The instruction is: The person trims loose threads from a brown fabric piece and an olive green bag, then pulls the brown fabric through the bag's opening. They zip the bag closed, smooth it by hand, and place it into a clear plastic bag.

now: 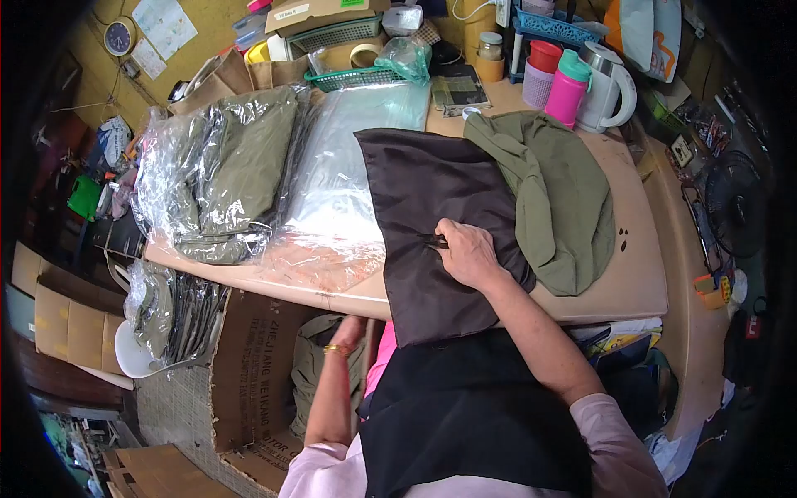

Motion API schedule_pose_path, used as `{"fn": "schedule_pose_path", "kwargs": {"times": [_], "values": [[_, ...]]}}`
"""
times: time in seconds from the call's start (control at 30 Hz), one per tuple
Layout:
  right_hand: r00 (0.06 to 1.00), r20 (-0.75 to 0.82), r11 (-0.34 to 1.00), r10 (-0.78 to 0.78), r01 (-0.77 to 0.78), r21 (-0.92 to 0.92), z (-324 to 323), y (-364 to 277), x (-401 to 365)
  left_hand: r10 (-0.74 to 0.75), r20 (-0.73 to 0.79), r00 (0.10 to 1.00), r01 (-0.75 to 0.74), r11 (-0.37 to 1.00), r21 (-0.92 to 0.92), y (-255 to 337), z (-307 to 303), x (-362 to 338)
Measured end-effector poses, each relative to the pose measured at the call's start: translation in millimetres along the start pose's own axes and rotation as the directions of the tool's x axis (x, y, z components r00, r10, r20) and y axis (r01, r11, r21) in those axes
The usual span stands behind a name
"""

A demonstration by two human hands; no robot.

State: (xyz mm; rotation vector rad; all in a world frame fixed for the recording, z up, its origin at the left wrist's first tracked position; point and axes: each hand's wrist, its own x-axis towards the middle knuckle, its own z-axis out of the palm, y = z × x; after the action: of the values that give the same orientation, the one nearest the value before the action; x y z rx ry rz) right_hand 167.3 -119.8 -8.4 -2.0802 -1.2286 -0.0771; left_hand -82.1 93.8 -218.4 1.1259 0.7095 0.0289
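Observation:
My right hand (469, 253) is closed over a dark brown cloth (423, 187) spread on the table, its lower end hanging past the front edge. From the fingers pokes a small black tool (433, 241), possibly thread snips; its full shape is hidden. An olive green garment (564, 199) lies loosely to the right of the cloth, partly overlapping it. Down below the table edge is my left hand (350, 332), beside an open cardboard box (249, 373) with olive cloth (314, 373) inside. The fingers of that hand are hidden, so what they hold cannot be seen.
Plastic-wrapped olive garments (241, 166) are stacked at the table's left, beside flat clear plastic bags (349, 158). Behind stand a green basket (365, 79), a pink bottle (569, 90) and a white kettle (599, 91). More wrapped garments (178, 315) sit on a white chair.

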Motion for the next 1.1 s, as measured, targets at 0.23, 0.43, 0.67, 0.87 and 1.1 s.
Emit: {"fn": "schedule_pose_path", "kwargs": {"times": [0.23,0.43,0.67,0.87,1.1], "values": [[1.000,0.015,1.000,0.020,-0.020,-0.006,0,0,3,-0.224,0.095,0.970,0.204,0.962,0.182,26,46,-28],[1.000,-0.001,1.000,-0.007,0.007,0.001,0,3,2,-0.258,0.034,0.965,0.190,0.786,0.588,60,36,-56],[0.998,-0.058,0.989,0.035,-0.026,0.142,-2,-3,3,0.293,0.022,0.956,-0.275,0.869,0.412,218,93,-133],[0.975,-0.192,0.979,0.111,-0.075,0.188,4,15,5,0.522,0.070,0.850,-0.422,0.594,0.685,187,160,-77],[0.955,-0.193,0.971,0.225,-0.203,0.126,0,19,11,0.201,0.202,0.959,-0.279,0.812,0.513,188,124,-115]]}}
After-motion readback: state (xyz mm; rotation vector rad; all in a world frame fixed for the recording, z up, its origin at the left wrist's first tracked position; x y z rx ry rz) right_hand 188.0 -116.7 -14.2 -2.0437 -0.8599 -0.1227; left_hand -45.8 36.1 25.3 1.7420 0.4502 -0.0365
